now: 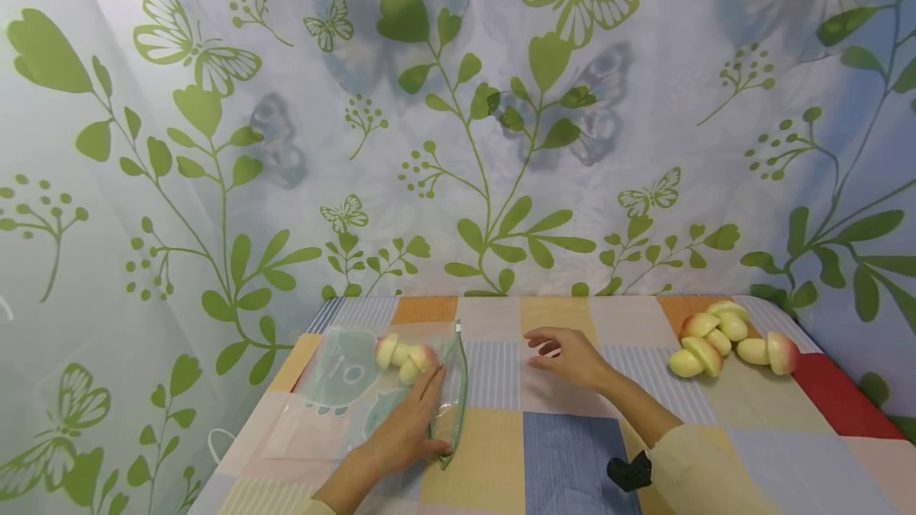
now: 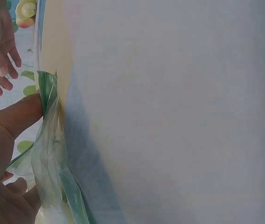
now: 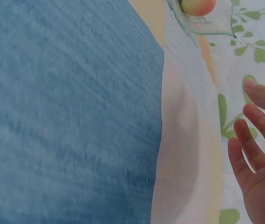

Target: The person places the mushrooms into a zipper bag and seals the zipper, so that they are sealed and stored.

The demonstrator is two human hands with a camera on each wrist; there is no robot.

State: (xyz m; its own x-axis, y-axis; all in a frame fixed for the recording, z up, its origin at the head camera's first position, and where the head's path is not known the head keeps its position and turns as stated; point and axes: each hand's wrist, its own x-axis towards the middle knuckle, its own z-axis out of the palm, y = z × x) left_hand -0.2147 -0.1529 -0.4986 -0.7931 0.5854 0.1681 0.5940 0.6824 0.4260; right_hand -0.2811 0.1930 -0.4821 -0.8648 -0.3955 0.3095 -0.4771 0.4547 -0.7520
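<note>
A clear zip bag (image 1: 329, 427) with a green zip edge and green cartoon prints lies on the left of the table. Inside it are yellow-and-pink mushroom-shaped pieces (image 1: 408, 360). My left hand (image 1: 404, 427) holds the bag at its mouth, thumb at the near end of the green edge (image 2: 48, 88) and fingers farther along, and the mouth gapes. To the right of the bag, my right hand (image 1: 568, 356) hovers over the table with nothing in it, its fingers apart and loosely bent. In the right wrist view its fingers (image 3: 249, 147) are spread.
Several more mushroom-shaped pieces (image 1: 704, 340) sit in a group at the table's back right. A patchwork-patterned cloth (image 1: 494, 308) covers the table. Behind it hangs a curtain (image 1: 458, 141) with green leaves and butterflies. A black strap piece (image 1: 630, 471) is at my right sleeve.
</note>
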